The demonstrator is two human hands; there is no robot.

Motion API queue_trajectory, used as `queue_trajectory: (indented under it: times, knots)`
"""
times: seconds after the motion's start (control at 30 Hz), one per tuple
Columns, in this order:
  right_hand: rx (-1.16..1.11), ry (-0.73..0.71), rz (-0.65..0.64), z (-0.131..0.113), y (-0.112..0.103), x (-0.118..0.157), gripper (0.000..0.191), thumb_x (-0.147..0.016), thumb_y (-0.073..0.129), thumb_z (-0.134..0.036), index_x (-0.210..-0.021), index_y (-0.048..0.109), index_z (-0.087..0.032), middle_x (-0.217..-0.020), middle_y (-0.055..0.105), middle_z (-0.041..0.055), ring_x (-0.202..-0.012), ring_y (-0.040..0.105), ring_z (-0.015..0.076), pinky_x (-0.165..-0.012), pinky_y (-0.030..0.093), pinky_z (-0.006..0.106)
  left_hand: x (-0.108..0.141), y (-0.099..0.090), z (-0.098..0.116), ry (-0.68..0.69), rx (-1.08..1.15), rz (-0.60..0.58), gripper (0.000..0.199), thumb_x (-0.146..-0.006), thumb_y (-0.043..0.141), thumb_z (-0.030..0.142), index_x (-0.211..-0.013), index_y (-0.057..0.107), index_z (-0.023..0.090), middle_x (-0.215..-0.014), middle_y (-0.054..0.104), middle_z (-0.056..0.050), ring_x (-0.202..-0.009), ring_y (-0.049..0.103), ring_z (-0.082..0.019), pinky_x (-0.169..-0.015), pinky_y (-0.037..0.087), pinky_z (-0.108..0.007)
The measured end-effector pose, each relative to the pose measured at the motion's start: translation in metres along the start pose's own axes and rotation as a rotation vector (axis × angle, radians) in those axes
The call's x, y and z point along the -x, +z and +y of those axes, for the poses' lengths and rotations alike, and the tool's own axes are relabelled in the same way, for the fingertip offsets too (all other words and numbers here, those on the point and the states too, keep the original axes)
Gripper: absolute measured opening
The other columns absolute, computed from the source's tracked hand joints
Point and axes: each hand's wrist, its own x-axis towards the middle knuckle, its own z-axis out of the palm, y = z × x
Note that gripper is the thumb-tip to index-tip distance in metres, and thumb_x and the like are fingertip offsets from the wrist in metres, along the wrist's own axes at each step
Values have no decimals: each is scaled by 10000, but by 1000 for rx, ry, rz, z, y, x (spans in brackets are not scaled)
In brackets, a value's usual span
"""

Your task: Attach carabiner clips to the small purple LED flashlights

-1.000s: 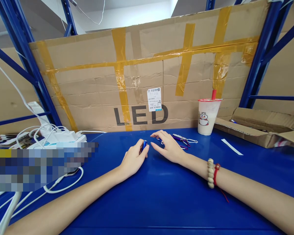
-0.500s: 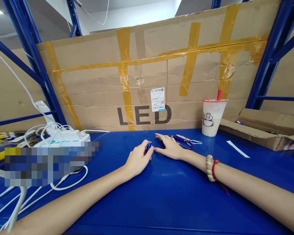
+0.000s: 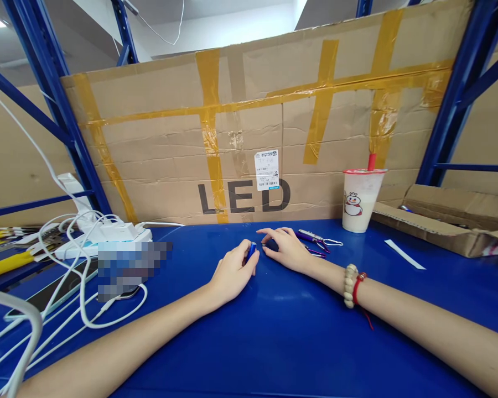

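- Blue tube (image 3: 252, 251): smooth, shiny and short, its end poking out of the left hand (image 3: 231, 270) near the middle of the surface (image 3: 274, 337).
- Hands: the left curls its fingers and thumb round the tube; the right (image 3: 289, 251) is half spread, fingers arched and thumb apart, above a dark thing (image 3: 270, 245) whose shape is mostly hidden; whether they touch, I cannot tell.
- Right wrist: pale round beads (image 3: 349, 286) beside a red cord (image 3: 358, 288).
- Just beyond the right hand: a glossy purple stick (image 3: 307, 235) with a bent wire clip (image 3: 331, 242).
- Surface: glossy deep blue, reflecting light.
- Further right: a flat white strip (image 3: 404, 254), a tapered plastic cup (image 3: 359, 202) with a red straw, and a shallow cardboard box (image 3: 444, 229).
- Left: tangled white cables (image 3: 81, 298), a white power strip (image 3: 128, 236) and a flat phone (image 3: 62, 287).
- Behind: creased cardboard (image 3: 161, 155) with brown tape, printed "LED", between blue metal posts (image 3: 456, 94).
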Motion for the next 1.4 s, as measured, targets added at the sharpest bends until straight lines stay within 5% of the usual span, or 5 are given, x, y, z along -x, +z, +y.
queue_trajectory:
  times: [0.43,0.7,1.17,1.4]
  knots:
    - [-231,157,-78,3,-1,3,220,-771,564,-308,-958,618,-206,-816,665,-5,-680,560,119,-654,402,258,-1,-1,-2,27,-18,-8,225,-873,333,408,-812,423,211,-665,578,39,-675,534,-133,-683,387,-252]
    - [27,150,-128,-9,-15,5,230,-799,534,-426,-861,657,-242,-801,650,-3,-775,582,163,-804,373,344,0,-1,2,44,-41,-28,254,-872,332,430,-796,430,208,-681,583,33,-703,531,-141,-665,372,-255]
    - [-74,214,-132,-3,-8,5,308,-777,508,-484,-753,657,-216,-757,650,0,-693,589,139,-588,394,245,0,-2,2,38,-47,-37,242,-869,334,422,-805,418,204,-680,589,29,-700,532,-145,-666,378,-267]
    - [-87,227,-87,6,-14,4,429,-605,660,-542,-843,649,-185,-703,646,9,-630,586,142,-562,426,242,0,-2,0,48,-32,-26,232,-866,333,408,-834,437,204,-670,589,27,-682,533,-142,-661,385,-265]
